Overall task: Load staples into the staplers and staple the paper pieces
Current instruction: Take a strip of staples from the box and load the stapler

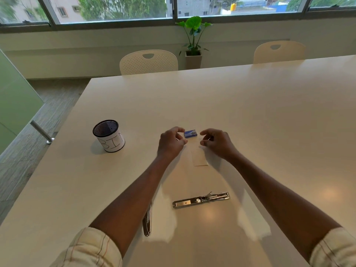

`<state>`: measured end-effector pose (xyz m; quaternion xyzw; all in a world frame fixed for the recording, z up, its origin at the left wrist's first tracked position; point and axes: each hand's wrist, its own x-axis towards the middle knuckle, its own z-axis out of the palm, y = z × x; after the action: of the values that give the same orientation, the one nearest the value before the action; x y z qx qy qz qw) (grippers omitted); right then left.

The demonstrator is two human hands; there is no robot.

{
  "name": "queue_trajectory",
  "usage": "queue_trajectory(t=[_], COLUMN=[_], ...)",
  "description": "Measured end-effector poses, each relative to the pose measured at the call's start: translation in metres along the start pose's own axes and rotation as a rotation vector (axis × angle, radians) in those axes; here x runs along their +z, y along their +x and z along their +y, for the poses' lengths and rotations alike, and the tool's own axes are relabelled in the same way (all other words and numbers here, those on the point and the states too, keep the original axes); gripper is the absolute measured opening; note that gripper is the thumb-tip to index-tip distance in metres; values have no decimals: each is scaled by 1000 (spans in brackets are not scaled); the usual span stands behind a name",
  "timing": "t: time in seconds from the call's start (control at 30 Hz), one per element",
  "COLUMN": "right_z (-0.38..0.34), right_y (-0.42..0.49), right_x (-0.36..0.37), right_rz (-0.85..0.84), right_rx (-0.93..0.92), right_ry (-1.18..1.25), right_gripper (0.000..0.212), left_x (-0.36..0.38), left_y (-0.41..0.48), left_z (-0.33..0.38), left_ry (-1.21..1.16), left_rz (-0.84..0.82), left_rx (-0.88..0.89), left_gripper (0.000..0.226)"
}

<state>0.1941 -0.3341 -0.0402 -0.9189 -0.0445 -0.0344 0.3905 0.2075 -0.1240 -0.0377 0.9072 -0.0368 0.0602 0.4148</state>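
A small blue staple box (190, 133) lies on the white table (269, 112). My left hand (171, 141) hovers just left of it, index fingertip close to its left end, fingers loosely curled with nothing seen between them. My right hand (215, 141) sits just right of the box, thumb and fingers apart and holding nothing. A pale paper piece (199, 157) lies flat below the box, between my wrists. An opened-out metal stapler (201, 200) lies nearer me. A second stapler (147, 222) is partly hidden under my left forearm.
A black mesh cup wrapped in white paper lettered "BIN" (108, 138) stands at the left of the table. Two white chairs (148, 61) stand along the far edge, with a potted plant (193, 39) behind them. The table's left edge runs diagonally near the cup.
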Motion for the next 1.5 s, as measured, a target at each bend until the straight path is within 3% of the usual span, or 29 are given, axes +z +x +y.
queue_trajectory(t=[0.27,0.5,1.17,1.33,1.5], right_z=[10,20,24,20,24], right_y=[45,56,60,54,53], right_x=[9,16,10,9,7], right_rz=[-49,-37,-63,-69,-43], right_rx=[-71,-105,-114,-188,-241], right_ry=[-117,-137,-122,-116,-183], right_gripper=[52,28,24,39,16], left_x=[21,31,29,29,27], left_y=[28,34,36,34,35], left_z=[-5,-9,-18,-18,-18], left_ry=[148,209,199,194,183], left_rz=[-7,16,35,36,26], left_rx=[37,85,78,91,96], left_gripper=[56,38,35,37,35])
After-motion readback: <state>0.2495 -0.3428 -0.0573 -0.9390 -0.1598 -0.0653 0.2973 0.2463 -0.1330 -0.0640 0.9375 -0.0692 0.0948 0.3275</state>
